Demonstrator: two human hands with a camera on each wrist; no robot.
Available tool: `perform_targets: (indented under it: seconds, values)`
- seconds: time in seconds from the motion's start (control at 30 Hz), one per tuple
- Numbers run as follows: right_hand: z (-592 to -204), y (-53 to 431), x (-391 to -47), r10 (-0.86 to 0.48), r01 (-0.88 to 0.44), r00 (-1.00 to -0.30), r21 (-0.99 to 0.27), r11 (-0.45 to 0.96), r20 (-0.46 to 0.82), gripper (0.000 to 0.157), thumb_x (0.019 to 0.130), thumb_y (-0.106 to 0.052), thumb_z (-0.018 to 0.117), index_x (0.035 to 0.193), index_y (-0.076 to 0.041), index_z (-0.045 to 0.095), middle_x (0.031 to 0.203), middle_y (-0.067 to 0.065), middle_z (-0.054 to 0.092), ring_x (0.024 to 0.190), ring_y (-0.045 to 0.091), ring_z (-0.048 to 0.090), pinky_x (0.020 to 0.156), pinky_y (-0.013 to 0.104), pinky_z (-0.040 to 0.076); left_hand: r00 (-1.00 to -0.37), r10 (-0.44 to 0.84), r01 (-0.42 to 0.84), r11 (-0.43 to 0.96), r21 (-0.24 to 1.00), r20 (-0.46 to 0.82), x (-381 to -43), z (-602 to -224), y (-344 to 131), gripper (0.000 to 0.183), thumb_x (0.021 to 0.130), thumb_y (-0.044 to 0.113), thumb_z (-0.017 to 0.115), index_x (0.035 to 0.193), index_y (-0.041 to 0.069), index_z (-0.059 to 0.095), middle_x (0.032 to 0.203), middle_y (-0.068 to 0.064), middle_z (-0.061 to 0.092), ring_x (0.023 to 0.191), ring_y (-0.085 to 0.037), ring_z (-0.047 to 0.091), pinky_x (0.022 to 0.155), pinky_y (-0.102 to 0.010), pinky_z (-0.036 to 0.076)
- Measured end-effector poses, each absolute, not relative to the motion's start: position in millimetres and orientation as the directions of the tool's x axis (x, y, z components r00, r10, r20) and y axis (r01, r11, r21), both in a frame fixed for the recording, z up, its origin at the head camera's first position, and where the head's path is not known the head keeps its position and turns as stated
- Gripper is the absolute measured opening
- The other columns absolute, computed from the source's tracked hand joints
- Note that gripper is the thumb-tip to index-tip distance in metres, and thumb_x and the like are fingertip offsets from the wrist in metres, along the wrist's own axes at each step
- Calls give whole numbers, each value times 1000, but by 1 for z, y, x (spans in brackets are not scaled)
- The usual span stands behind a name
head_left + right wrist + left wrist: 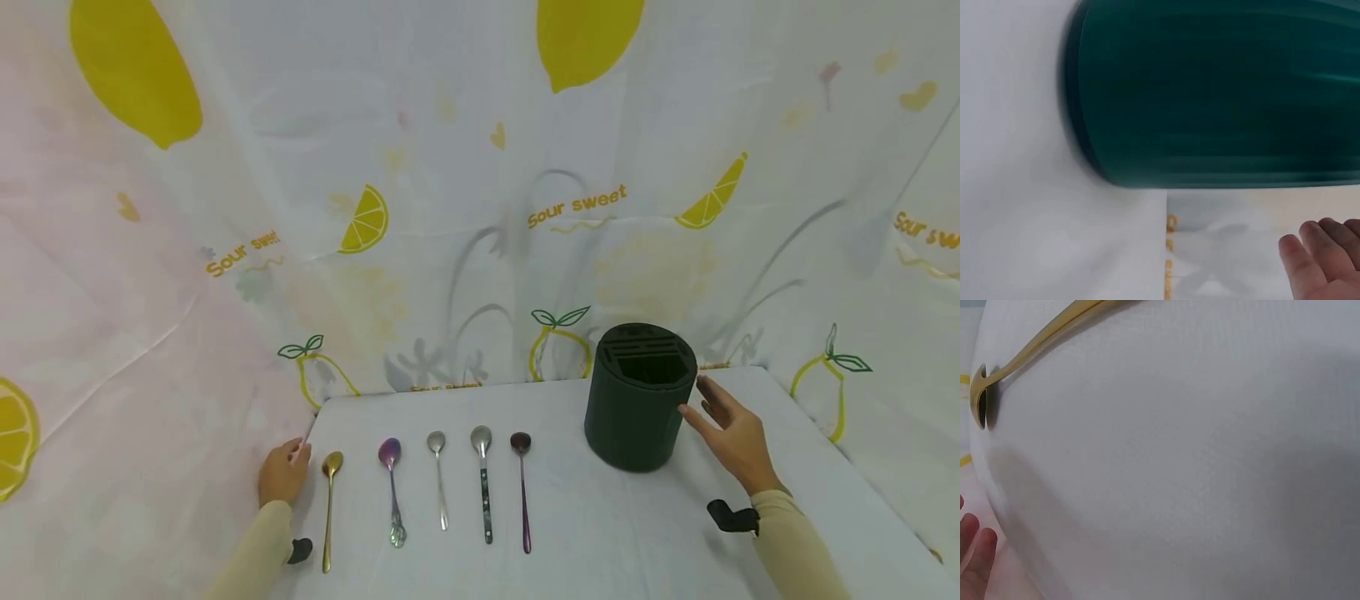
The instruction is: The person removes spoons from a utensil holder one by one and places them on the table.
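A dark green round utensil holder (633, 425) with a slotted top stands upright at the right of the white table. My right hand (731, 437) is beside its right side, thumb and fingers spread and holding nothing; in the right wrist view the fingers (1316, 253) lie below the green wall (1210, 100). At the table's left edge my left hand (283, 472) hangs with loosely bent fingers and nothing in them. Just right of it lies a gold spoon (329, 508), whose bowl (980, 400) also shows in the left wrist view.
Right of the gold spoon lie a purple iridescent spoon (392, 475), a small silver spoon (439, 479), a spoon with a dark patterned handle (484, 492) and a dark purple-brown spoon (523, 492). A lemon-print cloth (450, 167) hangs behind the table and at its sides.
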State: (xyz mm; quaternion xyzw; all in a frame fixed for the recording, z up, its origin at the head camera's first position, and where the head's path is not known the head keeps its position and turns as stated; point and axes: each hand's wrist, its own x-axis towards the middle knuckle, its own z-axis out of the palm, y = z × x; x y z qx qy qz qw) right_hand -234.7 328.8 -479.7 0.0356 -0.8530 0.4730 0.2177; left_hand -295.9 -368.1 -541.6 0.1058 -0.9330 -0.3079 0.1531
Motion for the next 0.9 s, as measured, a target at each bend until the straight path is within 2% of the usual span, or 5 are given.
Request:
perform_targets:
  seconds: [0.13, 0.27, 0.37, 0.63, 0.9]
  values:
    - [-477, 337, -231, 149, -226, -904, -742, 631, 402, 69, 94, -31, 67, 151, -7, 36, 147, 19, 43, 125, 1, 49, 92, 6, 43, -955, -233, -85, 804, 589, 181, -294, -536, -369, 58, 103, 37, 46, 140, -8, 44, 139, -32, 42, 130, -48, 36, 111, -58, 27]
    - [-471, 345, -226, 151, -164, -919, -702, 693, 364, 72, 96, -36, 63, 153, -8, 30, 151, 20, 35, 123, 48, 48, 100, 48, 47, -958, -144, 16, 839, 545, 248, -293, -529, -368, 67, 100, 44, 51, 143, -6, 40, 143, -32, 37, 133, -50, 30, 111, -60, 24]
    - [-468, 349, -222, 138, -140, -930, -677, 723, 341, 75, 96, -38, 61, 155, -7, 24, 152, 26, 30, 118, 60, 44, 92, 70, 39, -948, -93, 76, 863, 499, 305, -289, -524, -369, 72, 97, 48, 55, 143, -5, 39, 144, -32, 37, 132, -50, 30, 109, -63, 24]
    - [-473, 357, -217, 71, -146, -938, -572, 807, 339, 88, 94, -43, 62, 155, -3, 14, 153, 32, 21, 138, 53, 19, 106, 71, 20, -952, -10, 124, 901, 415, 307, -275, -516, -359, 84, 92, 56, 58, 152, 4, 30, 152, -28, 28, 140, -48, 18, 114, -64, 14]
    - [-482, 361, -217, -3, -157, -933, -402, 902, 359, 95, 91, -50, 63, 155, -1, 13, 156, 29, 16, 144, 47, 5, 108, 72, 14, -934, 57, 165, 945, 284, 353, -261, -513, -355, 83, 91, 55, 59, 154, 10, 28, 153, -26, 28, 142, -49, 14, 111, -71, 9]
